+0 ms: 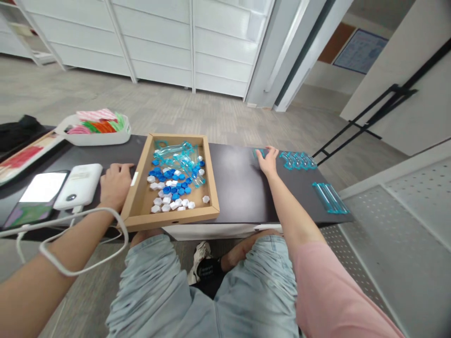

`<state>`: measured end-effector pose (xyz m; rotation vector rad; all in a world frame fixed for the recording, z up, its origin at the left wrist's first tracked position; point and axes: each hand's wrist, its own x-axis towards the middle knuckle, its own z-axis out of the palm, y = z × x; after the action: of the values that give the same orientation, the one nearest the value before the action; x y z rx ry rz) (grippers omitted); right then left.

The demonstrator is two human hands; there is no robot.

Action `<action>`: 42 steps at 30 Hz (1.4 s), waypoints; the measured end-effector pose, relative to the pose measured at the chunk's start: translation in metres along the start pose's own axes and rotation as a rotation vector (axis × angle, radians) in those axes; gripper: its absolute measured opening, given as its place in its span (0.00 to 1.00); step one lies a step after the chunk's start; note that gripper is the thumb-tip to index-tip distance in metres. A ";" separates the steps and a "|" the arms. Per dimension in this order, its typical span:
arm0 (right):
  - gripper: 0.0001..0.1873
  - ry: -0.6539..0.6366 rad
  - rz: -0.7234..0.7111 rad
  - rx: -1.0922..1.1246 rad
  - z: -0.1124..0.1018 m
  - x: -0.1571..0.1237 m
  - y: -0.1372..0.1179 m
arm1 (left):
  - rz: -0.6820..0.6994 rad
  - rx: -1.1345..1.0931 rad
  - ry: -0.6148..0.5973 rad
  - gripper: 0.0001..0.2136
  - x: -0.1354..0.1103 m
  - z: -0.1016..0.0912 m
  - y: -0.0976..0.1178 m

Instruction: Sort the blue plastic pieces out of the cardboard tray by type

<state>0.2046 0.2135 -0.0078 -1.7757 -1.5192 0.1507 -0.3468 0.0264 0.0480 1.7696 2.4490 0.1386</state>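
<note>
Right hand: over the far edge of the black table; from my end I see the right hand [267,162] with thumb and forefinger parted, the other fingers bunched.
Teal piece at the thumb: a small clear teal piece [257,153] lies at the thumb's left side, partly hidden; I can't tell if it is gripped or only touched.
Its axis: too little shows for me to say which way it points.
Nearer hand: the right, by far; the left is across the cardboard tray [213,197].
Teal row: just right of the right hand, a row of joined teal pieces [299,160], long axis left to right along the far edge.
Teal tubes: nearer me and further right, parallel tubes [330,198] slant from far left to near right.
Left hand: the left hand [115,184] rests on the table beside the tray's left wall, fingers loosely curled; I can't see anything in it.
</note>
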 end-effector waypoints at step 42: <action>0.22 -0.556 -0.105 0.695 -0.012 -0.084 -0.185 | 0.013 -0.097 0.048 0.31 -0.017 -0.011 0.011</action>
<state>0.0419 0.1309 0.0816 -1.1291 -1.6453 1.0547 -0.3330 0.0140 0.0615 1.7617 2.4191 0.2996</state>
